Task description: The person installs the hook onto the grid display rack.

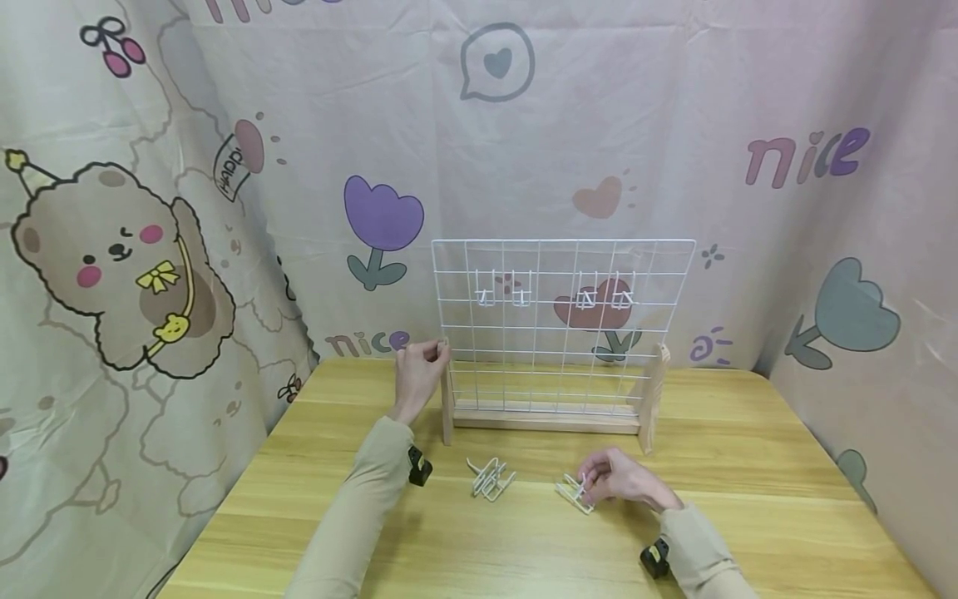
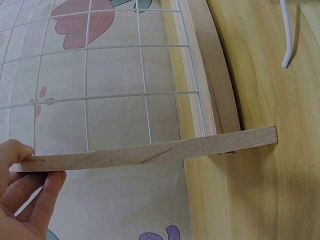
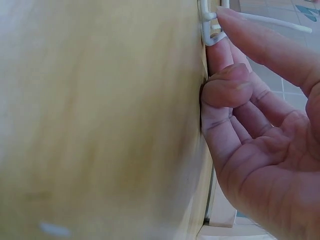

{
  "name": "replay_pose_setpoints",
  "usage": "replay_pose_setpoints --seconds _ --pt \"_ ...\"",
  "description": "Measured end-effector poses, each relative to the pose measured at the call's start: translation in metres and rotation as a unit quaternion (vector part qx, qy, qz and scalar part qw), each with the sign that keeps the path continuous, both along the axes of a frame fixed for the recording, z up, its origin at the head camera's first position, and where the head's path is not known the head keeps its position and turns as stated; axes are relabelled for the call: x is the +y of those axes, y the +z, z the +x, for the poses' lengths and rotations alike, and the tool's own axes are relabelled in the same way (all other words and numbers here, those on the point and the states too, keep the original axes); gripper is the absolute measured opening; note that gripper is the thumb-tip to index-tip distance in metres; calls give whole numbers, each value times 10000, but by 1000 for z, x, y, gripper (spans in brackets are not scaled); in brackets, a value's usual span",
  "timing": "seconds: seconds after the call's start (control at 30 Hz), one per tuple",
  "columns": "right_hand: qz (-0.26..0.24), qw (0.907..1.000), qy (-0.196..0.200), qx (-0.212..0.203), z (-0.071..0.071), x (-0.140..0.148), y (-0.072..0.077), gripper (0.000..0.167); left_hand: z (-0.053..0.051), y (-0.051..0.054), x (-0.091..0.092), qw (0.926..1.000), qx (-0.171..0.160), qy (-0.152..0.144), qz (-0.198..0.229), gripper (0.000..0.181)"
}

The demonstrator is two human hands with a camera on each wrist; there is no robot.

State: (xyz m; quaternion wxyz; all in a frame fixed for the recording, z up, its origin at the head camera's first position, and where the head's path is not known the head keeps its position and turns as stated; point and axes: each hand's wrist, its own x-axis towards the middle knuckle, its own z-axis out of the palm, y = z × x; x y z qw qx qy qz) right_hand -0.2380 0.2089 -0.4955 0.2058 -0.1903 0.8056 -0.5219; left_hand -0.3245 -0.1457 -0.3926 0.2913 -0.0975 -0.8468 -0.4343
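"Curtain [image 1: 539, 158] right across the back, tulips and hearts all over it, and in front of you spreads the wood-grained table [image 1: 516, 557]!"

"And there, upright toward the table's far edge, your white wire grid [image 1: 535, 328], with its wooden base [image 1: 546, 421] running between two posts!"

"Look at the left post [image 2: 145, 152]: your left hand [image 1: 419, 374] is at its top end. How are those fingers?"

"Closed right down! Thumb on the grid side, fingers against the outer face, only the wood's thickness between them. You've got it in a pinch!"

"Over to your right hand [image 1: 617, 477], low at the table, in front of the grid's right half. Thumb and forefinger drawn close, other fingers bent!"

"Up on the wires, four hung hooks [image 1: 520, 295]: a pair to the left, a pair to the right, a gap between!"

"Below them, a loose pile of hooks [image 1: 490, 479] lies tangled on the table between your hands, touching neither."

"And the smallest: one white hook [image 1: 572, 493] at your right fingertips! You're pinching its wire, a prong jutting past your thumb."

"Is a second hook under it? From here, I can't tell you."
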Motion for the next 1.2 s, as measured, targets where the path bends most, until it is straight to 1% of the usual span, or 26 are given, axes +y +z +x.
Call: replay_pose_setpoints --seconds 0.23,0.53,0.9,1.07,1.2 --pt "-16 10000 10 -66 1 0 0 26 0 0 0 10000 -4 -12 16 22" --pt "-13 9999 154 47 3 3 2 21 0 0 0 10000 -5 12 10 21" --pt "-119 9993 313 134 4 4 1 21 0 0 0 9999 90 84 -44 21" --pt "-108 9996 260 74 4 5 0 21 -1 -1 0 9999 92 74 -45 21" --pt "-33 9997 196 105 3 6 -1 20 0 -1 0 9999 71 81 -52 21"
